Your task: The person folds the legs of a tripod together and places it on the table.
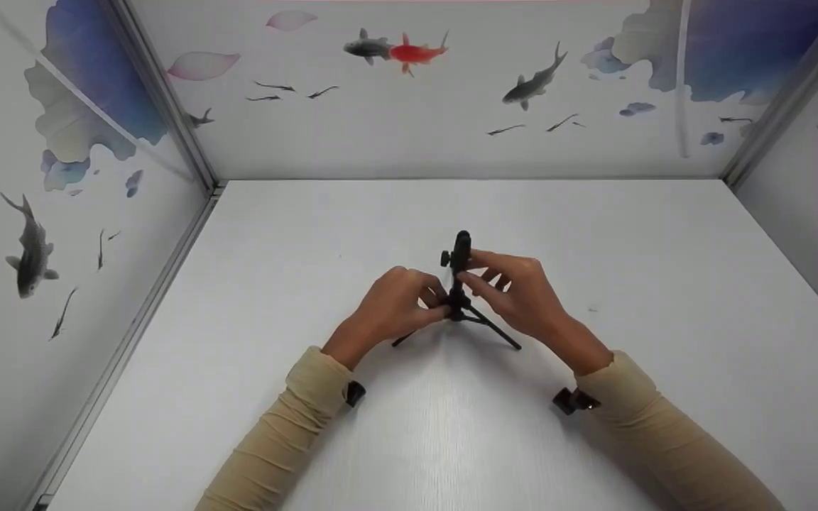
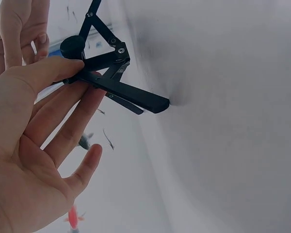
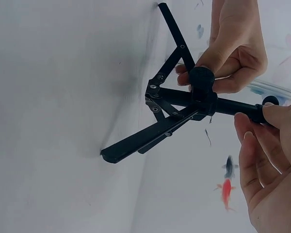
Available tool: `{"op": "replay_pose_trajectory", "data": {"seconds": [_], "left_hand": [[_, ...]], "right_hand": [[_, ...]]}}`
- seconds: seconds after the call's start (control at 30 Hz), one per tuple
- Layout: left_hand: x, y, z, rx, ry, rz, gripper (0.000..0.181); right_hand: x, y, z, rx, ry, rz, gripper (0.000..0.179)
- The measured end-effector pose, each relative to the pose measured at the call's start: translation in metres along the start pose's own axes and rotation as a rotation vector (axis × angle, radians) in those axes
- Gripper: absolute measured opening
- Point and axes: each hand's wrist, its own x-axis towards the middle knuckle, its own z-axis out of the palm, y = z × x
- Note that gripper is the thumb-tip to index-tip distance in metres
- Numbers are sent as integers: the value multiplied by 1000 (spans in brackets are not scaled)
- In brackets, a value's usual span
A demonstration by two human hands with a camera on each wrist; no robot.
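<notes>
I see my left hand (image 1: 393,306) pinching the small black tripod (image 1: 460,294) at the hub where its legs meet, thumb and fingers curled around it. My right hand (image 1: 519,291) pinches the upright stem just above, fingertips (image 3: 274,112) near the side knob (image 1: 444,259). The tripod stands upright with legs spread, feet touching the white table (image 1: 664,284), at mid-table between both hands. Beige sleeves (image 1: 288,426) cover both forearms. Fish-painted walls (image 1: 395,92) enclose the far, left and right sides.
</notes>
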Motion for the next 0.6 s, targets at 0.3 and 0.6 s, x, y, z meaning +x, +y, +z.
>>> {"op": "replay_pose_trajectory", "data": {"seconds": [0.3,0.6], "left_hand": [[-1,2,-4,-5,13,-7,13],[-2,4,-5,-6,6,-13,15]], "right_hand": [[1,-1,0,2,-4,-10,31],[0,1,1,30,4,-30,33]]}}
